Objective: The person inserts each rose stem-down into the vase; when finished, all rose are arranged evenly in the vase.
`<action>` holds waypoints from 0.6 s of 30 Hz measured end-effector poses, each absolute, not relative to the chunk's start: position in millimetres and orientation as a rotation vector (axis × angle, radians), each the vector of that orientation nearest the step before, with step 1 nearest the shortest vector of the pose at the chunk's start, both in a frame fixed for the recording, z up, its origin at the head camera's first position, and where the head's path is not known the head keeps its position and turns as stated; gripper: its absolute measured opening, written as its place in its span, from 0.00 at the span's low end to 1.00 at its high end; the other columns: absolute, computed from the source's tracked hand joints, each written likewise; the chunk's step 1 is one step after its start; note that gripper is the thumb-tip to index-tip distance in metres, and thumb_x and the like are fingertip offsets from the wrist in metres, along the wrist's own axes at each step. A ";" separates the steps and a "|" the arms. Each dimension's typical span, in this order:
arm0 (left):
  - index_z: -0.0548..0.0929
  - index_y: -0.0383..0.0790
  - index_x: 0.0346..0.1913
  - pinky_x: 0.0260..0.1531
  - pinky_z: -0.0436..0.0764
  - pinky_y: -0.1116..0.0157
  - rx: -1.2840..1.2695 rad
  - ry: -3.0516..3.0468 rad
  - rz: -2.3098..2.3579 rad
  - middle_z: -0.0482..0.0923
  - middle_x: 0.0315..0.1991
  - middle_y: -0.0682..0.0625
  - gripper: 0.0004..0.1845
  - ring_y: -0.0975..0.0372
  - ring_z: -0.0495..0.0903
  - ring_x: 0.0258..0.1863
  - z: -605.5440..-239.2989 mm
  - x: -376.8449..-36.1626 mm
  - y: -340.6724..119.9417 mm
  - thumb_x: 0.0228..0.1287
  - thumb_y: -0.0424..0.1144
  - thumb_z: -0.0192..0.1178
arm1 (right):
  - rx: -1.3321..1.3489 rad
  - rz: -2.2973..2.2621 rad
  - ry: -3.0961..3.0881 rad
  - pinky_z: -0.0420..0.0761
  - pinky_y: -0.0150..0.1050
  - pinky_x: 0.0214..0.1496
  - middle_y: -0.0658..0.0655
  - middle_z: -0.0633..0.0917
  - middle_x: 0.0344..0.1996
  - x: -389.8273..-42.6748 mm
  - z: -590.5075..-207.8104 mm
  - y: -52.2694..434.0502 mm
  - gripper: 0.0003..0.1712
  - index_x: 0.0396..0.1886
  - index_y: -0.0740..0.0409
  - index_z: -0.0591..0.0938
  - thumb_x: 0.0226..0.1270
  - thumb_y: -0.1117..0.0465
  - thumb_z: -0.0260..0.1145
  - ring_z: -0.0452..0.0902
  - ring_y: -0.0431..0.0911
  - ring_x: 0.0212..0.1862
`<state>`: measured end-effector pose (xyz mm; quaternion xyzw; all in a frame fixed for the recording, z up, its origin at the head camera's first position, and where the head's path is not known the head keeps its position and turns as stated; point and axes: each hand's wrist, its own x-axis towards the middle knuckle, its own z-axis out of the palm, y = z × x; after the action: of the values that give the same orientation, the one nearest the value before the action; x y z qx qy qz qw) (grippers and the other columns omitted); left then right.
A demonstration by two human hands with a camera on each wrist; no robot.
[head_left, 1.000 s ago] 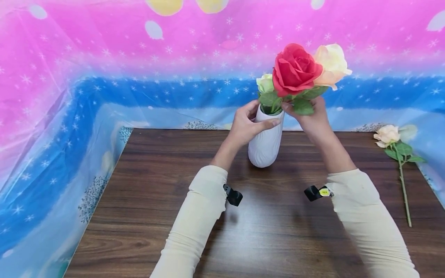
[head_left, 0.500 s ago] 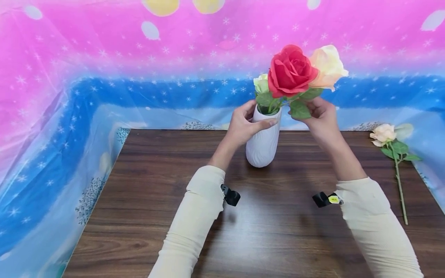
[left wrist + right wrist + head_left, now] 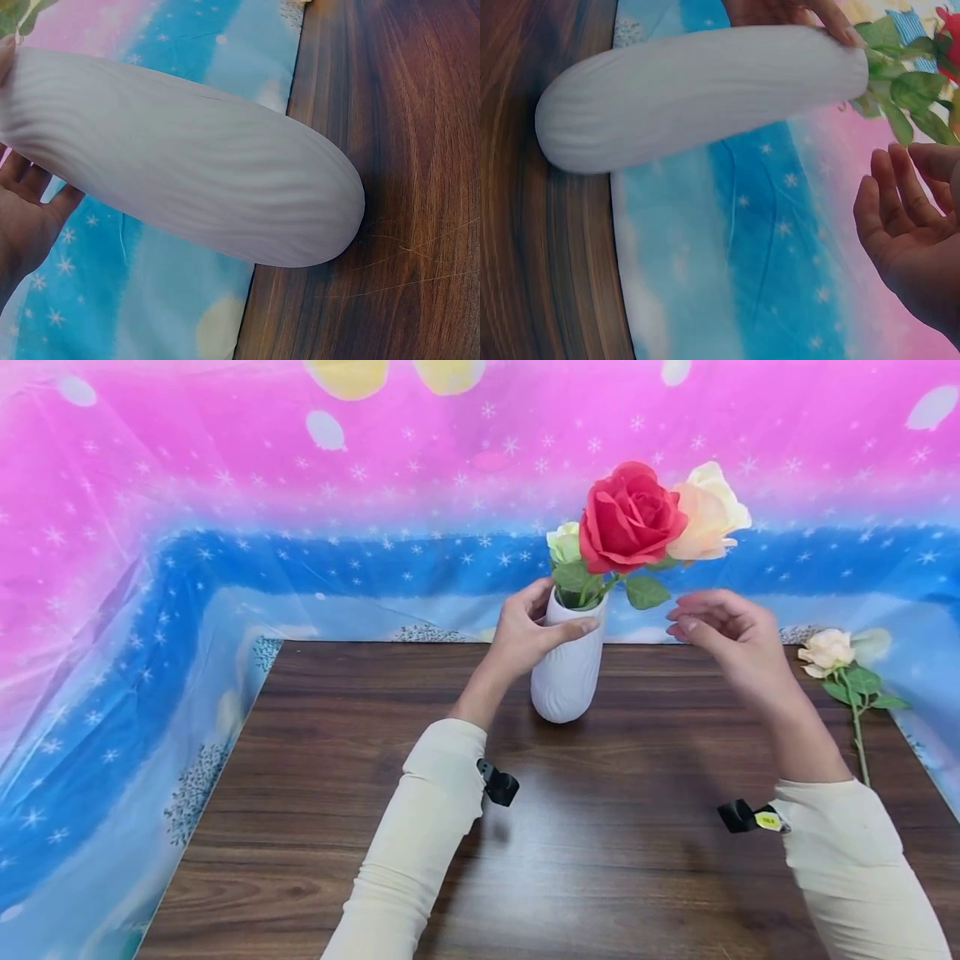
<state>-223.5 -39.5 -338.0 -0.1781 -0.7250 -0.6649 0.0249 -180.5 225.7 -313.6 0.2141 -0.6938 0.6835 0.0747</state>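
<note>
A white ribbed vase (image 3: 567,664) stands upright at the far edge of a dark wooden table (image 3: 420,827). It holds a red rose (image 3: 628,518), a cream rose (image 3: 708,512) and a small pale green rose (image 3: 565,541). My left hand (image 3: 532,627) grips the vase near its neck, thumb across the front. The vase body (image 3: 187,165) fills the left wrist view. My right hand (image 3: 723,627) hovers open to the right of the vase, holding nothing, its fingers (image 3: 900,187) loosely curved, apart from the leaves (image 3: 900,90).
A single cream rose on a long green stem (image 3: 855,693) lies at the table's far right edge. A pink and blue starred plastic sheet (image 3: 225,527) hangs behind and drapes down the left side of the table.
My right hand has let go of the flowers' leaves and drawn back to the right, away from the vase. The left hand still holds the vase.
</note>
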 end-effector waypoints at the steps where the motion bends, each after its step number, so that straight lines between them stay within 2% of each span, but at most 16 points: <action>1: 0.77 0.41 0.68 0.57 0.85 0.61 -0.546 -2.245 -2.055 0.84 0.60 0.42 0.34 0.55 0.85 0.57 -337.8 -223.4 -39.6 0.57 0.37 0.75 | 0.637 2.045 -2.081 0.85 0.25 0.47 0.47 0.91 0.40 -179.4 -313.9 229.9 0.14 0.51 0.61 0.85 0.72 0.74 0.60 0.89 0.36 0.41; 8: 0.77 0.42 0.68 0.58 0.85 0.61 -0.541 -2.250 -2.056 0.84 0.60 0.43 0.34 0.56 0.85 0.57 -337.7 -223.0 -40.3 0.57 0.37 0.74 | 0.582 2.076 -1.970 0.86 0.26 0.46 0.49 0.92 0.39 -176.5 -318.7 267.9 0.14 0.51 0.68 0.85 0.70 0.77 0.60 0.89 0.37 0.41; 18: 0.76 0.43 0.69 0.58 0.84 0.61 -0.534 -2.259 -2.068 0.83 0.61 0.43 0.35 0.56 0.85 0.58 -337.5 -222.3 -39.4 0.57 0.37 0.75 | 0.320 2.343 -1.683 0.88 0.31 0.42 0.56 0.92 0.37 -177.3 -338.6 333.8 0.14 0.48 0.69 0.85 0.69 0.80 0.59 0.91 0.42 0.40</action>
<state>-222.3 -39.4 -337.5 -0.1718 -0.7265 -0.6651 0.0164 -177.3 333.8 -338.6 0.1093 -0.5758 0.8014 0.1194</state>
